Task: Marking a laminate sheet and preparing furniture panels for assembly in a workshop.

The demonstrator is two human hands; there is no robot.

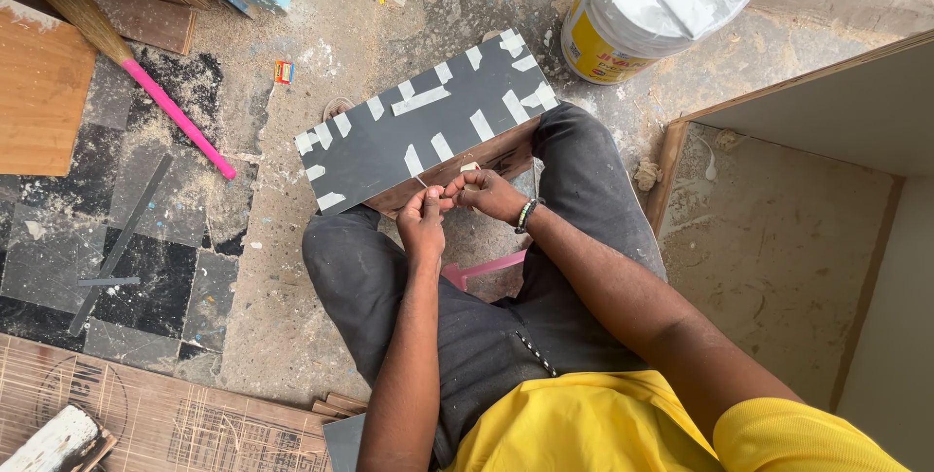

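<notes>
Both hands meet at the centre of the frame, the left hand (423,224) and the right hand (484,192) pressed fingertip to fingertip and pinched on something small at the near edge of a wooden box (428,127); what they pinch is too small to tell. That box rests across the seated person's knees, just above the hands: its flat top is smooth dark grey laminate, crossed by many short strips of pale masking tape (420,100), and its side shows raw brown wood. A beaded bracelet (526,214) circles the right wrist. At upper right stands a round white plastic bucket (642,10) with a yellow label. At upper left lies a broom (126,58) with straw bristles and a pink handle, on a dusty concrete floor (282,277) strewn with sawdust.
</notes>
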